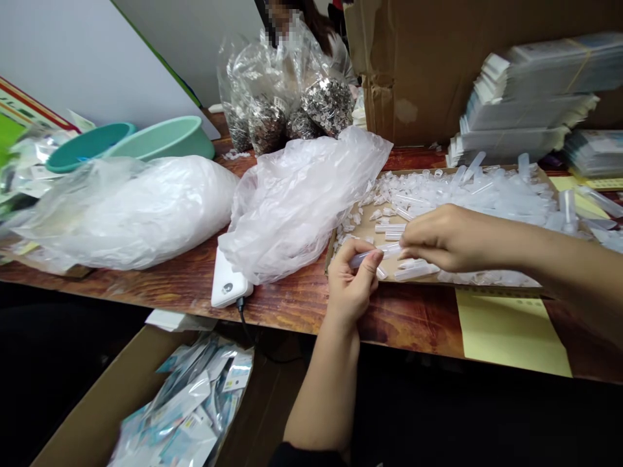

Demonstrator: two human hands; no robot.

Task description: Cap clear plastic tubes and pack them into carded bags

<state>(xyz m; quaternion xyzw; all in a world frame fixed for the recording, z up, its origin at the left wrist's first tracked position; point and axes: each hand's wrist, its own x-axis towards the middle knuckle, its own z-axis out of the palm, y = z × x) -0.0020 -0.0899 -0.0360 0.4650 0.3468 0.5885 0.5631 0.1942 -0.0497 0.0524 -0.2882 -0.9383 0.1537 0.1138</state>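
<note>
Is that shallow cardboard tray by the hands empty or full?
Partly full: the cardboard tray has translucent plastic pieces heaped on its right side, while bare cardboard shows among scattered ones beyond the left hand.

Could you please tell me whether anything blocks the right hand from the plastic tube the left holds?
Nothing visible blocks the right hand from the plastic tube in the left hand; contact itself is unclear.
</note>
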